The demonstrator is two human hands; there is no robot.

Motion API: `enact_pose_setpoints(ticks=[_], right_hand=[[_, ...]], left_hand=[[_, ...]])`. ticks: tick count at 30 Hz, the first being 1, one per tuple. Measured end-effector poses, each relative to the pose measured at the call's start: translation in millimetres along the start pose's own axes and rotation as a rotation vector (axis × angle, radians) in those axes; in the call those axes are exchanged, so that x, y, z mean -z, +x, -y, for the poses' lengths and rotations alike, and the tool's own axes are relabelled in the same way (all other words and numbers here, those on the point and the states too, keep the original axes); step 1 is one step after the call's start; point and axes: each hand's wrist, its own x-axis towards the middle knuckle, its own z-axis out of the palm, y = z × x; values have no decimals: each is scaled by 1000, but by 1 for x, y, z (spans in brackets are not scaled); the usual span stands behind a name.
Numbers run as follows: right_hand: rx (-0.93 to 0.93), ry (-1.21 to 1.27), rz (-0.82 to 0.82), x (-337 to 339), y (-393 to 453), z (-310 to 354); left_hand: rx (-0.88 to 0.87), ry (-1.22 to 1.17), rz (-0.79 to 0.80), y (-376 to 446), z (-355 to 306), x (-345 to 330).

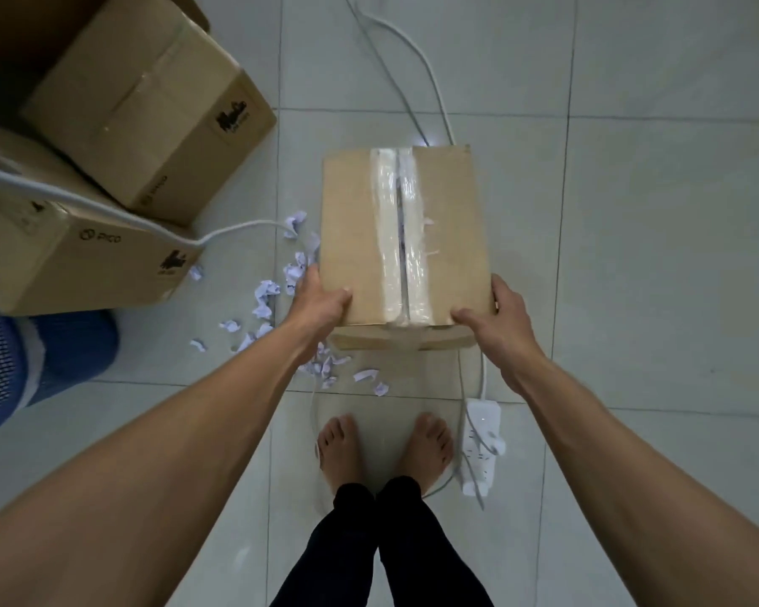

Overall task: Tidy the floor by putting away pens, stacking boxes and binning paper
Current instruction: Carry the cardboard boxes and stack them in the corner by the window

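Note:
A brown cardboard box [356, 221] with clear tape along its top seam is in the middle of the view, held above the tiled floor. My left hand [321, 302] grips its near left corner, thumb on top. My right hand [498, 319] grips its near right corner the same way. Several crumpled scraps of white paper [266, 291] lie scattered on the floor left of and below the box. Two larger cardboard boxes stand at the left: one [150, 120] rests on the other [66, 247]. No pens are visible.
A blue mesh bin [27, 365] stands at the lower left. A white power strip [480, 444] lies by my right foot, its cables [417, 59] running under the box and away. Another grey cable [106, 208] drapes over the lower box. My bare feet [382, 444] stand below the box.

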Motion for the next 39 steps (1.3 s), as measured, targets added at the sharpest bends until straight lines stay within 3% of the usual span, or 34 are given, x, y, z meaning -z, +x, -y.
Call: enact_pose_setpoints(ticks=[12,21,31,39], right_hand=[[119,-20,23,31,-154,128],[293,-133,147,55,-278,223],[525,-460,295,43,-420,312],[632,-715,410,-14,-512,321]], left_hand=[[-6,-164,-115,-154,-63,105],[-45,-296,-224,-290,-88,194],[-72,-439,-457,-444,-55,290],[-30,-564,-703,-546,21,329]])
